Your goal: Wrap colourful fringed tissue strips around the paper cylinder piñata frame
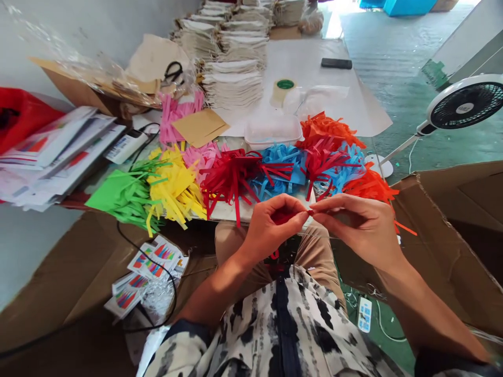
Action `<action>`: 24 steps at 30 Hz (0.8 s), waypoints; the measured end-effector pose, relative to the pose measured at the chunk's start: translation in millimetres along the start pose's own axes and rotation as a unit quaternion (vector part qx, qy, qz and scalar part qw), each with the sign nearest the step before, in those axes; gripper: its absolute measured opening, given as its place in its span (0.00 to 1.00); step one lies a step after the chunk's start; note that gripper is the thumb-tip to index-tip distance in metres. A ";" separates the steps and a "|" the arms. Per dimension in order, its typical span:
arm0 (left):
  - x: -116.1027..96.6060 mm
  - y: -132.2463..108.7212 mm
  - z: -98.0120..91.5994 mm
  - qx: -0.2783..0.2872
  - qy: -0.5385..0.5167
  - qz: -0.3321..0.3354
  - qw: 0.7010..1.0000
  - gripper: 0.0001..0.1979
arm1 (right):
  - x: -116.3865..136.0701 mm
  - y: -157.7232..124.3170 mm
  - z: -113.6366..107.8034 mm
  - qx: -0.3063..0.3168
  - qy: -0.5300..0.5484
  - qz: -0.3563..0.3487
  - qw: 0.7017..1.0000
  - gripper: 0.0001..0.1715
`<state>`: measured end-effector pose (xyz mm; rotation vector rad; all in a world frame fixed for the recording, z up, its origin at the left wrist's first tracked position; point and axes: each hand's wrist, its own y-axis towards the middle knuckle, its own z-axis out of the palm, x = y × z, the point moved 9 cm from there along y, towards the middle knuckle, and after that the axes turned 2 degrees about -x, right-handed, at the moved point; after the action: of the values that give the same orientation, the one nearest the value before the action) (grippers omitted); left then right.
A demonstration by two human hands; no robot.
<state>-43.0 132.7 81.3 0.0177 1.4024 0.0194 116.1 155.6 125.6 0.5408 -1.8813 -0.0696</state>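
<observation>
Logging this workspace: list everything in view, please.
Table: one, white covering, centre
Fringed bundles: several, mixed colours, front edge
Stacks: several, whitish, back
Scissors: one, black handles, back left
Tape roll: one, pale, middle
Dark bar: one, black, back right
Tray: one, pale, middle
Papers: uncounted, tan, left
Printed cards: many, multicoloured, left
Bag: one, red, far left
Fan: one, white and black, right
Power strip: one, mostly white, floor right
Cardboard: several, brown, both sides
Scrap: one, red, held centrally
Left grip: one, bare, centre
Right grip: one, bare, right
Shirt: one, patterned, bottom
</observation>
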 end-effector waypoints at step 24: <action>-14.8 -7.1 1.5 -0.041 0.117 0.118 0.985 0.05 | -18.8 -10.1 0.0 -0.022 -0.005 0.052 0.998 0.06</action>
<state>-44.0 125.3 95.9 0.1148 1.6264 0.2838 124.6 154.0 106.1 0.4119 -1.9104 -0.0460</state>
